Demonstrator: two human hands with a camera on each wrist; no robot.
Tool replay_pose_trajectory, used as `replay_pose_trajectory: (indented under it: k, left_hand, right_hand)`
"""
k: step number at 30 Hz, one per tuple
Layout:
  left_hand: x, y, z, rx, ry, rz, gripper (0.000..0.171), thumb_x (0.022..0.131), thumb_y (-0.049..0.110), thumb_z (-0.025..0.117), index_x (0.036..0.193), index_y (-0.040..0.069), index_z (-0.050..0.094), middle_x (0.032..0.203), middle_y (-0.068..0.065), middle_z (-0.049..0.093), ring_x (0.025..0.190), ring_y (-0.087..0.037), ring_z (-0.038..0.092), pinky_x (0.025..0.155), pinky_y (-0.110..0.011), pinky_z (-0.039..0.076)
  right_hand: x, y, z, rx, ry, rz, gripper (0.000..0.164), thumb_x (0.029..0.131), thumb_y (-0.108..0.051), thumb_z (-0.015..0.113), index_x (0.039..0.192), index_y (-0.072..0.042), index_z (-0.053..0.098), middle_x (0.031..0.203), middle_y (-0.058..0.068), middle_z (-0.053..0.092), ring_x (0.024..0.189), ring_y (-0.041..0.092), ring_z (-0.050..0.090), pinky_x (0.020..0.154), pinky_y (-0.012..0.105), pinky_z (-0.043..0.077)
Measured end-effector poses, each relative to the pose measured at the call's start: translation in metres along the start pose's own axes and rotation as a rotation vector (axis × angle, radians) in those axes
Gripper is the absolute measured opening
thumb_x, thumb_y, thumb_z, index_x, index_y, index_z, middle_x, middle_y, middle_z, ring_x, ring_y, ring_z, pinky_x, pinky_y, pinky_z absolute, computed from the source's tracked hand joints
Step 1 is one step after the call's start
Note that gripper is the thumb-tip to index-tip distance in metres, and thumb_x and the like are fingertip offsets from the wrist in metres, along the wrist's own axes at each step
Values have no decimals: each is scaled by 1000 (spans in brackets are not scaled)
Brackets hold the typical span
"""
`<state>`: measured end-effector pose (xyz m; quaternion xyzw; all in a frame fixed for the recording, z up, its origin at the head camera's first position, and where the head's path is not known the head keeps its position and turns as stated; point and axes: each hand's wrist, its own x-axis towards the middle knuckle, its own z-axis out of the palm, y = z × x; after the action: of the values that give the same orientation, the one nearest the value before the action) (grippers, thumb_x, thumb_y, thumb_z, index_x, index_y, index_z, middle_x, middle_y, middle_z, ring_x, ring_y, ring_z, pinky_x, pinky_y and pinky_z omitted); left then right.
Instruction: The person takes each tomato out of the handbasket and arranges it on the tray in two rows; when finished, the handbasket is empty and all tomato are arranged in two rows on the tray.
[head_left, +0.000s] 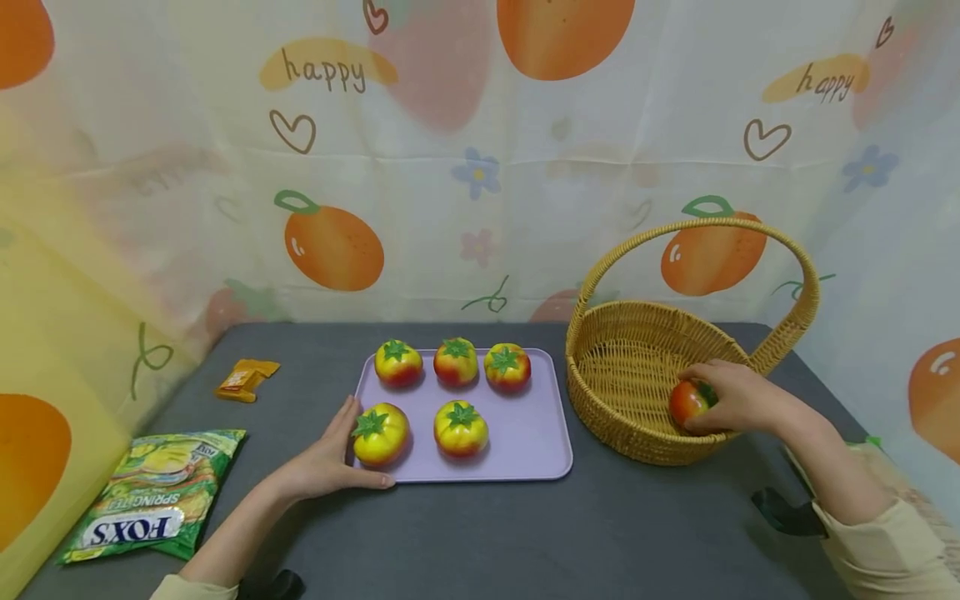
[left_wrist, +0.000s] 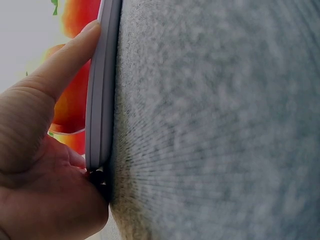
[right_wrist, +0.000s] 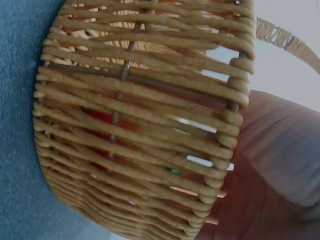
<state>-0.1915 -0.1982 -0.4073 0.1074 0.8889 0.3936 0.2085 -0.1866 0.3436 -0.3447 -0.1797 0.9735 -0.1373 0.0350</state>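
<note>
My left hand [head_left: 327, 457] rests around the front left corner of a lilac tray [head_left: 525, 446]. Its thumb lies straight along the front rim in the left wrist view, and its other fingers extend along the left side. On the tray sit several red-and-yellow tomatoes with green star-shaped tops, such as the front left tomato [head_left: 384, 443] beside that hand. My right hand [head_left: 738, 398] reaches over the right rim of a wicker basket [head_left: 622, 408] and grips a redder tomato [head_left: 686, 403] low inside it. Through the weave, the right wrist view gives only glimpses of this tomato.
A tall arched handle [head_left: 693, 223] rises over the basket. At the left lie a green Fox's candy bag [head_left: 153, 492] and a small orange wrapped packet [head_left: 246, 380]. A fruit-printed curtain [head_left: 427, 217] hangs behind the grey table [head_left: 480, 542].
</note>
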Motion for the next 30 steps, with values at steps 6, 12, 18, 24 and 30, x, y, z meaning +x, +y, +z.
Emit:
replay_pose_trajectory:
  k: [6,12,18,24,30]
  left_hand:
    - [0,0,1,10,10,10,132,72,41,86,153,-1,-9,157,-27,-17,142,-50,-3,108,-68,4]
    - [0,0,1,1,5,2,131,72,41,85,154,0,-9,157,-26,-17,142,-50,-3,108,-69,5]
    - [1,0,-1,4,-1,1,130,73,42,84,154,0,-8,157,-26,-18,142,-51,-4,107,-70,4]
    - [1,1,-1,13,6,8,130,73,43,84,153,-1,-7,157,-27,-17,142,-50,-3,107,-69,4]
    - [0,1,1,0,3,6,129,73,41,85,154,-1,-7,157,-27,-17,142,-50,-3,107,-69,5]
  right_hand:
    - [2,-4,4,22,56,-40,63,76,-31,82,124,2,61,115,23,59,93,32,59,67,39,49]
    - [4,-9,11,34,117,-69,64,76,-35,83,124,2,61,113,20,61,95,33,60,68,41,49]
    - [8,-19,16,90,176,-45,68,77,-36,83,128,1,58,117,20,62,99,35,60,72,44,50]
    - [10,-32,20,164,211,11,71,79,-41,81,133,-2,55,118,18,61,102,35,59,75,48,49]
    - [12,-50,20,203,250,20,71,79,-42,80,134,-5,55,121,18,60,103,32,58,78,47,49]
